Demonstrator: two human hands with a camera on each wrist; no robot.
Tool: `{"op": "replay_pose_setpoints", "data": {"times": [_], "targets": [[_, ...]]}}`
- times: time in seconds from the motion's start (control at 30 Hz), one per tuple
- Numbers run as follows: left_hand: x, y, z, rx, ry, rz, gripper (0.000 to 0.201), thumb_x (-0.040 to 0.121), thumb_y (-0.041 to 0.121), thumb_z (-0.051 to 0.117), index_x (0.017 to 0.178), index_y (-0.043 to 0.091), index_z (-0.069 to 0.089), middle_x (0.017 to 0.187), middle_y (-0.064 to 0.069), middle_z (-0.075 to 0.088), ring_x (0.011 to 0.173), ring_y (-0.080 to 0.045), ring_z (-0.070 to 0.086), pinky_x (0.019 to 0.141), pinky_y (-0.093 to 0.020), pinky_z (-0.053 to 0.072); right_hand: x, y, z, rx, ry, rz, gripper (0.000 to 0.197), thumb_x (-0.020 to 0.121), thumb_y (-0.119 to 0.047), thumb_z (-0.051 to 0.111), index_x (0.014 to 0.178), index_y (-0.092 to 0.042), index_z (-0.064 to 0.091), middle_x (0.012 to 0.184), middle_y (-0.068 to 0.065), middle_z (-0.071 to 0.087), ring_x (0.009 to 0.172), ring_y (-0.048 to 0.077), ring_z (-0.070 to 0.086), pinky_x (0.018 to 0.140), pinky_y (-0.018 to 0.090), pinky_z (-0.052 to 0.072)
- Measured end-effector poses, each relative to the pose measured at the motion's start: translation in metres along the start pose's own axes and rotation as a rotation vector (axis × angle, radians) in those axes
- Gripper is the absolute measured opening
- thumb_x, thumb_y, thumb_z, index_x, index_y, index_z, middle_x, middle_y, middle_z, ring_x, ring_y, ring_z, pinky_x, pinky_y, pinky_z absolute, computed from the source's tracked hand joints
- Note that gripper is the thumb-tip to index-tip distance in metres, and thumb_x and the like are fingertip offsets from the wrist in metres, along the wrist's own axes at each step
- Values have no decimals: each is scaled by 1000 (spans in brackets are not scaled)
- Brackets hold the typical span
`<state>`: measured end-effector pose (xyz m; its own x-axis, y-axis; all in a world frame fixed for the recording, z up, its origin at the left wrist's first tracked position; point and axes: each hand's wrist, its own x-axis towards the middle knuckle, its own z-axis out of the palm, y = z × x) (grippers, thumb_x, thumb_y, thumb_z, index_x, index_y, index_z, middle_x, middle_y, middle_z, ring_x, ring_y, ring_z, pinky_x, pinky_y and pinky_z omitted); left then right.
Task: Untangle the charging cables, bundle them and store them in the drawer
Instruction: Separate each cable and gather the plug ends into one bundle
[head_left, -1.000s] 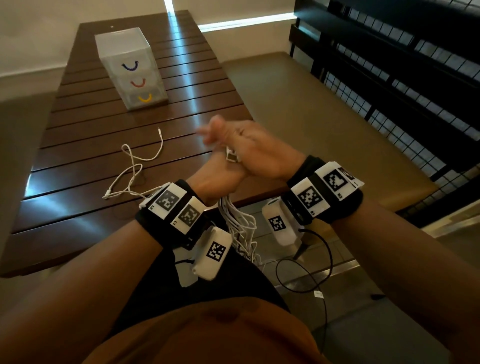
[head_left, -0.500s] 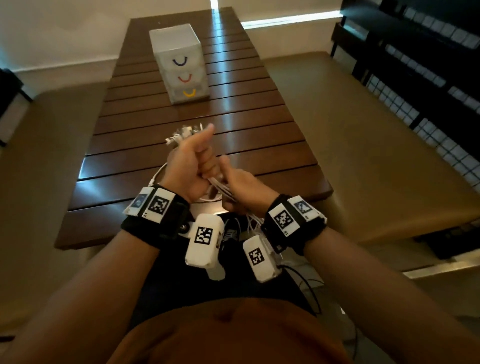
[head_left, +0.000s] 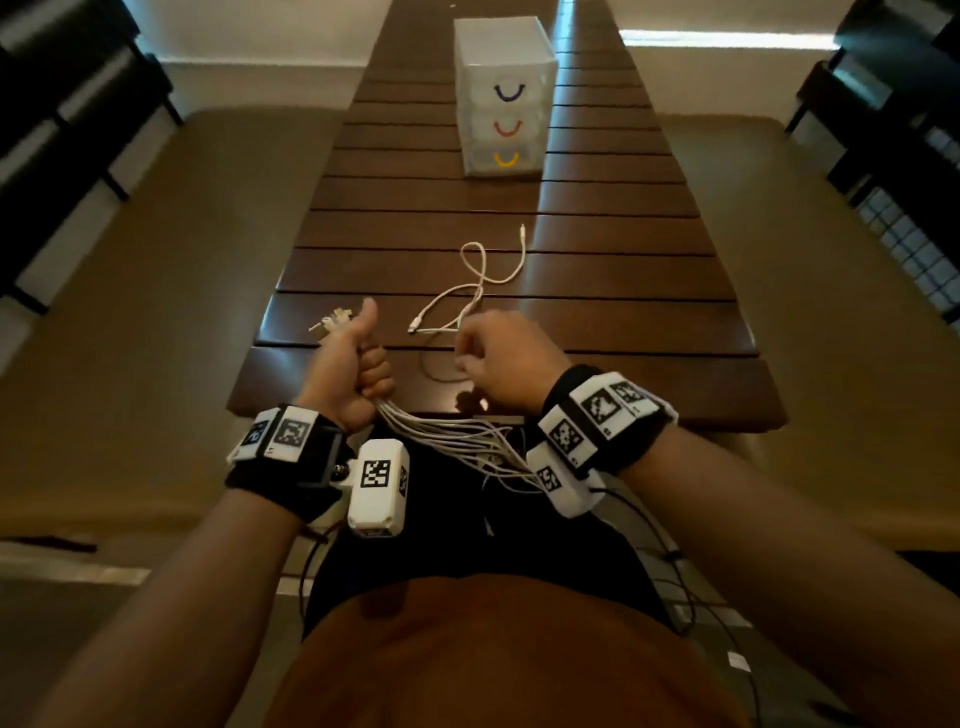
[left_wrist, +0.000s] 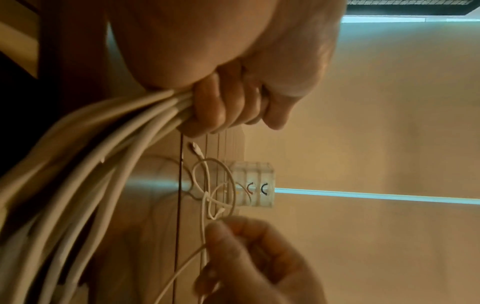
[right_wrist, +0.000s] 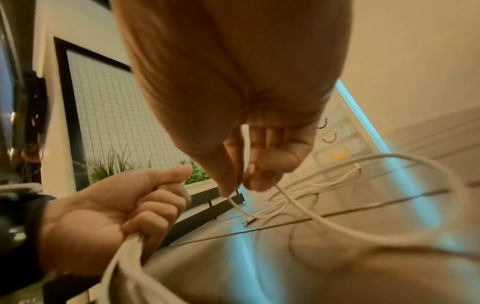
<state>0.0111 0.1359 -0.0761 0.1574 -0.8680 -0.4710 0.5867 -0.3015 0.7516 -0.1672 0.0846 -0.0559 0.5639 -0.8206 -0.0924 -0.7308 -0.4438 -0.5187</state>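
Note:
My left hand (head_left: 349, 371) grips a bundle of white charging cables (head_left: 457, 431) in its fist, thumb up, at the table's near edge. The plug ends stick out above the fist, and the strands trail down toward my lap (left_wrist: 85, 164). My right hand (head_left: 498, 358) is just to the right and pinches a single white cable (right_wrist: 245, 148) between thumb and fingers. That loose cable (head_left: 478, 291) lies in loops on the wooden table (head_left: 597, 270). A small clear three-drawer unit (head_left: 501, 98) with blue, red and yellow handles stands farther back, its drawers closed.
Padded benches (head_left: 156, 312) run along both sides of the long slatted table. Dark framed mesh panels (head_left: 893, 156) stand at the far right and left. Black device cables hang by my lap (head_left: 675, 571).
My right hand has left the bundle, moved to the right and taken hold of the loose cable on the table. My left hand still holds the bundle. My head has turned toward the table.

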Motion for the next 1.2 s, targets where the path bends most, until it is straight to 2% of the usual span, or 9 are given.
{"op": "replay_pose_setpoints", "data": {"times": [0.2,0.33,0.47,0.53,0.63,0.77,0.9,1.07,1.2], "targets": [[10,-11,-17,-32,83,-52,47,95,35,55,56,24,30,35,9,18,26,-4,15,29,-15,10,47,-25,9,-290,191,-189,20,90,-34,59,103,-18,62,104,2,51,86,17,49,71,33,43],[17,-13,-23,-32,117,-66,40,92,23,60,64,24,32,37,9,20,26,-3,20,26,-14,16,79,-33,11,108,257,-126,23,98,-31,45,86,-13,52,85,4,54,78,21,51,70,36,40],[19,-17,-24,-16,119,-87,31,96,14,53,68,20,41,38,9,24,27,-3,21,26,-14,17,110,-22,10,-151,18,-57,26,94,-21,53,118,-16,59,117,11,52,101,30,56,87,40,48],[19,-17,-25,-42,109,-88,26,97,13,52,72,20,44,39,9,25,28,-3,22,26,-14,18,119,-12,14,-326,-74,-50,30,92,-21,57,121,-19,63,123,10,51,107,30,56,91,40,48],[19,-18,-27,-63,109,-74,24,97,13,51,75,20,46,39,10,25,28,-2,22,27,-13,18,126,-4,19,-328,-34,-46,22,90,-23,61,109,-17,70,117,11,60,105,29,59,89,40,51],[20,-19,-27,-64,98,-70,22,97,14,51,76,21,49,38,10,24,29,-3,21,27,-14,18,126,0,18,-257,9,-19,34,94,-24,54,126,-15,55,118,13,60,106,32,59,88,41,50],[19,-20,-27,-62,101,-68,19,97,14,50,79,20,49,39,10,25,29,-3,21,27,-14,18,130,-1,19,-311,-29,19,21,91,-17,56,104,-9,70,109,13,64,95,31,62,82,40,54],[16,-19,-24,-38,107,-69,20,98,13,49,80,20,49,38,10,25,28,-2,21,28,-13,18,132,3,13,-207,-14,117,22,88,-25,67,103,-9,66,107,13,66,102,30,61,87,39,53],[11,-20,-20,-21,147,-43,17,97,12,50,82,19,49,38,10,25,28,-3,22,28,-13,18,127,8,11,-127,15,77,8,91,-20,63,89,-13,61,99,11,64,84,19,62,67,26,49]]}}
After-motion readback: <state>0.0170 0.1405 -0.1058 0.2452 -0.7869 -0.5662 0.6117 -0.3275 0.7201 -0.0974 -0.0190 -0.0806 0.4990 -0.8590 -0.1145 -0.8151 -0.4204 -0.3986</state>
